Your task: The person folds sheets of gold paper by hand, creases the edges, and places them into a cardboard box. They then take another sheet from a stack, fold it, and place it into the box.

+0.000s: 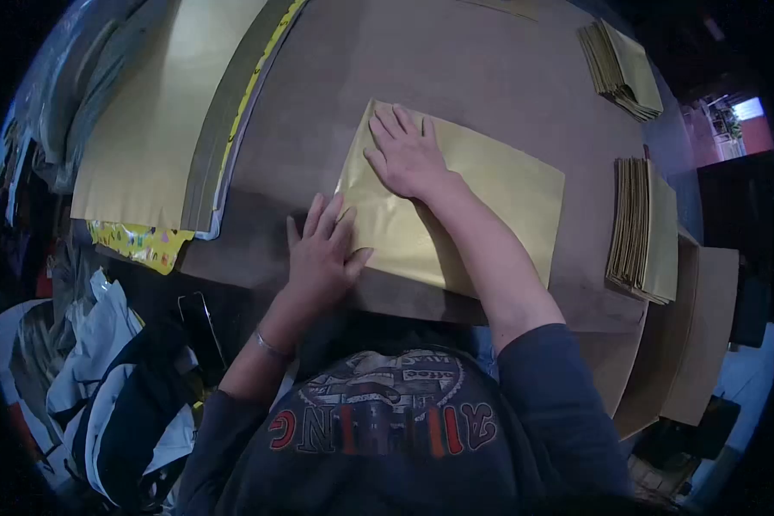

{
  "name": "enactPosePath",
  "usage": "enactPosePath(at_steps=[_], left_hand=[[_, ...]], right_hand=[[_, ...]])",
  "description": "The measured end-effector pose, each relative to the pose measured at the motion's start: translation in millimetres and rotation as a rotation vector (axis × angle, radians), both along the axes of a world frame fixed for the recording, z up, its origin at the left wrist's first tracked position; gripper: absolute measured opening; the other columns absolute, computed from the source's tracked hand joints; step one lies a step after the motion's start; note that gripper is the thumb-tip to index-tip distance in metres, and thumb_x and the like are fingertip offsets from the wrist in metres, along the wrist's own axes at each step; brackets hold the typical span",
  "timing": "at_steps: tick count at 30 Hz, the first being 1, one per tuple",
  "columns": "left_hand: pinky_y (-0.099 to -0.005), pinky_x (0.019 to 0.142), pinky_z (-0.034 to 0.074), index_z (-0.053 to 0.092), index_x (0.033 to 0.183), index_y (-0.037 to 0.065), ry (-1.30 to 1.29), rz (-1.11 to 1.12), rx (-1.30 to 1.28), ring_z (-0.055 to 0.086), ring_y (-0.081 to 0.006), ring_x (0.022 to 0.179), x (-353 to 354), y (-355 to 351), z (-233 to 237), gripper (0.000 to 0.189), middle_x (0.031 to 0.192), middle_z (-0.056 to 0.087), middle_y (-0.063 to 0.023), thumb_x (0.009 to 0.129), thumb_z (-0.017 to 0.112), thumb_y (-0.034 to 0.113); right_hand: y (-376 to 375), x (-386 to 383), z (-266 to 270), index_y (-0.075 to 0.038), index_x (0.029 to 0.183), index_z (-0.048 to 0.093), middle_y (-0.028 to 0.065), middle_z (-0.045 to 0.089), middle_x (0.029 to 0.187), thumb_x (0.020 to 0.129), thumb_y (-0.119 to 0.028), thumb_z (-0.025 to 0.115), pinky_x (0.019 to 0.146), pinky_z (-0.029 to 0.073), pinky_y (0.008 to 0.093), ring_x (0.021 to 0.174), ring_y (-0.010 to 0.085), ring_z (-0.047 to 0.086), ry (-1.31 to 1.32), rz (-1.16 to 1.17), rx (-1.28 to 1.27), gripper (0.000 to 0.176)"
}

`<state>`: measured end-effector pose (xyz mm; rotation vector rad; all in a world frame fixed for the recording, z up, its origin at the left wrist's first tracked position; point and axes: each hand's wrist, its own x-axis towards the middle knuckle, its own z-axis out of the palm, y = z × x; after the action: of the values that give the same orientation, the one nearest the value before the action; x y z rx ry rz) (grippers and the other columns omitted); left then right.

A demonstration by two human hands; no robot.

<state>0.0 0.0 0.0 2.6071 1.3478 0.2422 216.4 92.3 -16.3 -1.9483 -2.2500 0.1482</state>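
A gold-coloured paper sheet or folded piece (pixel 507 198) lies flat on the brown table, in front of my body. My right hand (pixel 407 157) rests on its upper left part with the fingers stretched out, and the forearm crosses over the paper. At the lower left edge of the paper is my left hand (pixel 322 249), fingers spread, the thumb over the paper's edge and the rest on the table beside it. Neither hand grips anything. Part of the paper is hidden under my right hand and arm.
A stack of large gold sheets (pixel 155 120) lies at the left on yellow printed plastic (pixel 142 245). Two bundles of folded gold paper, an upper one (pixel 623 69) and a lower one (pixel 643 228), stand at the right. An open cardboard box (pixel 701 331) is below them; clothes (pixel 120 387) hang lower left.
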Motion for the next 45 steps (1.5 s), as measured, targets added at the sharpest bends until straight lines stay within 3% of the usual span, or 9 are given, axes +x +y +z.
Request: enactPosePath(at_steps=[6,7,12,21,28,33,37,40,45], left_hand=[[-0.0716,0.102,0.028,0.048,0.135,0.001,-0.041,-0.189,0.123,0.033,-0.0347,0.141,43,48,2,0.062,0.15,0.038,-0.0137,0.087,0.064,0.036],[-0.0716,0.102,0.028,0.048,0.135,0.001,-0.05,-0.199,0.134,0.033,-0.0347,0.141,52,66,-8,0.062,0.15,0.038,-0.0137,0.087,0.064,0.036],[-0.0669,0.109,0.023,0.038,0.145,0.004,0.059,-0.17,0.141,0.025,-0.0327,0.145,80,141,-17,0.061,0.155,0.03,-0.0146,0.091,0.055,0.028],[-0.0657,0.113,0.019,0.03,0.15,0.007,0.155,-0.14,0.097,0.018,-0.0316,0.148,92,150,-12,0.063,0.159,0.024,-0.0125,0.097,0.046,0.036],[-0.0667,0.112,0.02,0.03,0.15,0.007,0.158,-0.15,0.129,0.019,-0.0329,0.147,92,150,-14,0.061,0.159,0.024,-0.0127,0.098,0.042,0.036],[-0.0635,0.114,0.018,0.028,0.151,0.011,0.204,-0.121,0.116,0.018,-0.0317,0.148,95,150,-12,0.059,0.16,0.021,-0.0115,0.1,0.037,0.039],[-0.0657,0.112,0.02,0.03,0.151,0.014,0.235,-0.143,0.14,0.02,-0.0322,0.147,92,155,-14,0.057,0.16,0.022,-0.0099,0.101,0.036,0.041],[-0.0665,0.112,0.02,0.031,0.151,0.016,0.193,-0.173,0.19,0.021,-0.0319,0.147,88,160,-26,0.056,0.159,0.024,-0.0091,0.102,0.036,0.042],[-0.0649,0.113,0.02,0.031,0.151,0.018,0.212,-0.142,0.194,0.021,-0.0311,0.147,90,159,-26,0.055,0.159,0.025,-0.0087,0.102,0.035,0.043]], right_hand=[[-13,15,26,-0.009,0.136,0.051,0.0113,0.041,0.15,0.1,-0.039,0.035,0.115,0.022,0.0565,0.143,0.0331,0.028,0.134,0.072,-0.057,0.05],[-16,19,11,-0.009,0.128,0.057,0.0126,0.046,0.145,0.099,-0.038,0.036,0.113,0.024,0.0566,0.14,0.0349,0.033,0.278,0.029,0.093,0.047],[-24,16,7,-0.003,0.139,0.045,0.0149,0.037,0.151,0.099,-0.041,0.038,0.116,0.021,0.0528,0.143,0.0317,0.028,0.252,-0.074,0.075,0.055],[-81,97,22,0.001,0.148,0.029,0.0172,0.023,0.158,0.099,-0.04,0.037,0.12,0.014,0.0473,0.148,0.0297,0.016,0.141,-0.394,-0.045,0.064],[-149,151,29,0.003,0.149,0.024,0.0194,0.017,0.159,0.1,-0.042,0.036,0.12,0.01,0.0514,0.149,0.0305,0.012,0.029,-0.629,-0.114,0.068],[-142,72,28,0.006,0.15,0.019,0.0224,0.012,0.16,0.099,-0.049,0.038,0.119,0.005,0.0544,0.15,0.0324,0.005,0.105,-0.324,-0.187,0.078],[-115,-23,4,0.007,0.141,0.041,0.0259,0.033,0.151,0.092,-0.049,0.047,0.112,0.022,0.0612,0.143,0.0365,0.027,0.139,0.047,0.096,0.075],[-114,-41,-8,0.007,0.134,0.05,0.0266,0.042,0.144,0.089,-0.046,0.052,0.107,0.029,0.0625,0.138,0.0374,0.036,0.189,0.035,0.31,0.07],[-160,3,-4,0.007,0.137,0.045,0.0265,0.039,0.146,0.091,-0.039,0.054,0.11,0.027,0.0605,0.141,0.0381,0.032,0.221,-0.098,0.262,0.065]])
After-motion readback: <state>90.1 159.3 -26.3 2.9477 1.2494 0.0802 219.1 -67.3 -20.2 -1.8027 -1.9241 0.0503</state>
